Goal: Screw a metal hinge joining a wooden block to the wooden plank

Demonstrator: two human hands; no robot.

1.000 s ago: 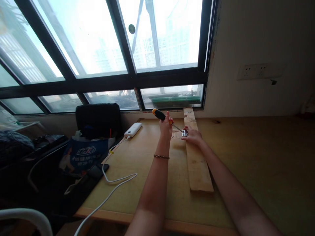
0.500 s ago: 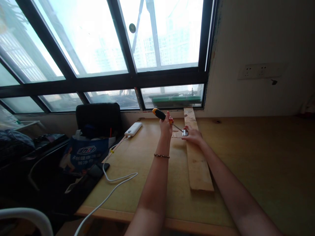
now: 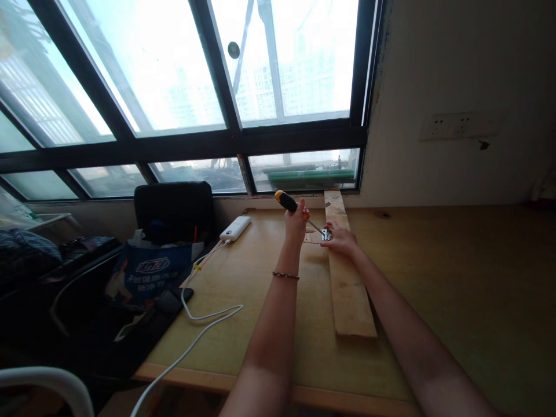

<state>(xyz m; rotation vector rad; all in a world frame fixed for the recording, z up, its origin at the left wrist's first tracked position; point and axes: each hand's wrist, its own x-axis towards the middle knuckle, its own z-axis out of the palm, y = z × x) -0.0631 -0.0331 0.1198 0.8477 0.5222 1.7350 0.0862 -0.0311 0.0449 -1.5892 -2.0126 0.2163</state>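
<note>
Tabletop (image 3: 434, 278), smooth and yellowish, stretches broadly to the right of our arms; a looping white cable (image 3: 208, 318) and a rounded power bank (image 3: 236, 229) lie toward its left edge. Our long, straight-sided wooden plank (image 3: 353, 295) runs from just below the window (image 3: 299, 138) and stops short of the front edge. Our small shiny metal plate (image 3: 326, 234) sits at the plank's left edge. Our left hand (image 3: 296, 220) has its fingers wrapped round the black-and-yellow screwdriver (image 3: 285, 200), whose thin shaft slants to the plate. Our right hand (image 3: 342, 240), fingers slightly parted, grips the plate at its sides.
</note>
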